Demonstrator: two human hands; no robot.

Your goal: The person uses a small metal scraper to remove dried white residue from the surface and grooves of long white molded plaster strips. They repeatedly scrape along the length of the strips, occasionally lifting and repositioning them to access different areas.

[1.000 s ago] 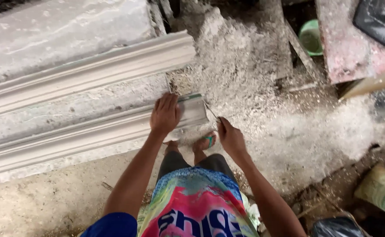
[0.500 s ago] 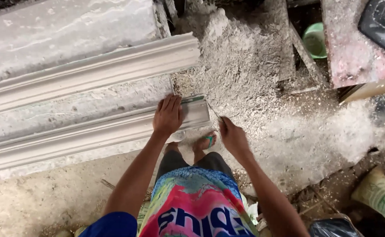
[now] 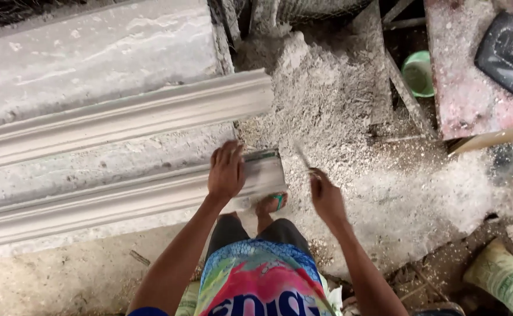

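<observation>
The person's left hand (image 3: pixel 227 171) lies flat on the near end of a long white plaster moulding (image 3: pixel 122 205), its fingers (image 3: pixel 228 153) spread apart and pressing down on the top face, just short of the cut end. That moulding runs away to the left of the fingers along a dusty grey worktop (image 3: pixel 92 64), and a second moulding (image 3: pixel 151 114) of the same profile lies beyond the fingertips, parallel to it and a little apart.

The right hand (image 3: pixel 326 196) hovers just to the right of the moulding's end, its fingers closed together on a thin blade-like tool (image 3: pixel 303 157) whose tip points up and away from the hand; I cannot tell whether the tip touches the plaster.

Below the left fingers a sandalled foot (image 3: pixel 271 203) shows under the moulding's end. Past the right hand's fingers spreads a heap of white plaster crumbs (image 3: pixel 338 99). Farther right stand a small green bowl (image 3: pixel 418 73) and a reddish board (image 3: pixel 467 99) carrying a black device (image 3: pixel 511 52); a green-printed sack (image 3: pixel 505 278) lies near the lower right.
</observation>
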